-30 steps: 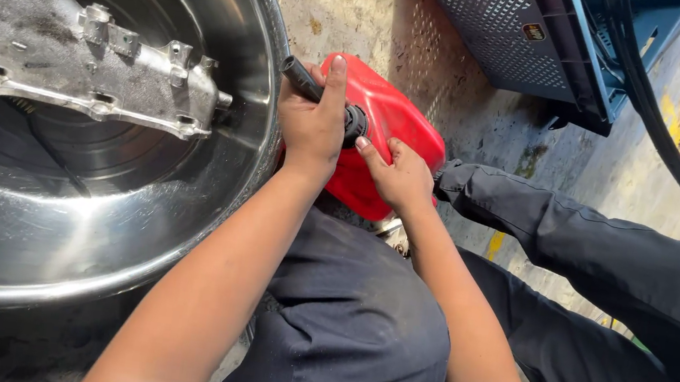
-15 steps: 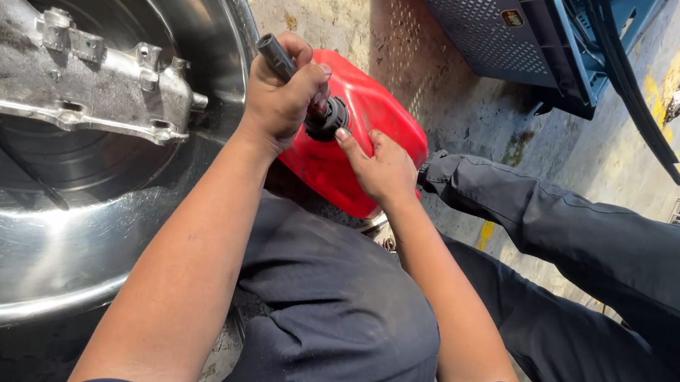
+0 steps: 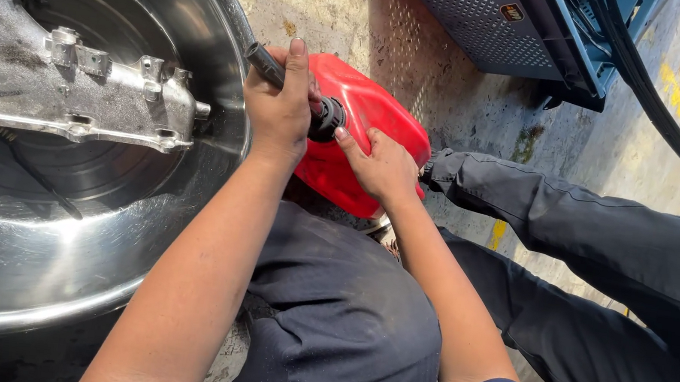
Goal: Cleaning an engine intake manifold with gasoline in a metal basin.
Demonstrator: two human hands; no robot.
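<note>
A red plastic fuel can (image 3: 380,114) lies on the concrete floor between my knees and a big steel basin. My left hand (image 3: 279,110) is wrapped around the can's black spout (image 3: 263,61), whose tip pokes out above my fingers toward the basin rim. My right hand (image 3: 379,168) rests on the can's body, fingertips touching the black screw collar (image 3: 329,119) at the spout's base. Whether the right hand grips the collar or only steadies the can is unclear.
The shiny steel basin (image 3: 79,271) fills the left side and holds a dirty grey cast-metal engine part (image 3: 67,93). A dark perforated crate (image 3: 499,25) stands at the top. My dark-trousered legs (image 3: 610,241) stretch to the right over stained concrete.
My left hand shifted its grip on the spout, thumb now raised again. The view moved slightly; can, basin and right hand stay in much the same places.
</note>
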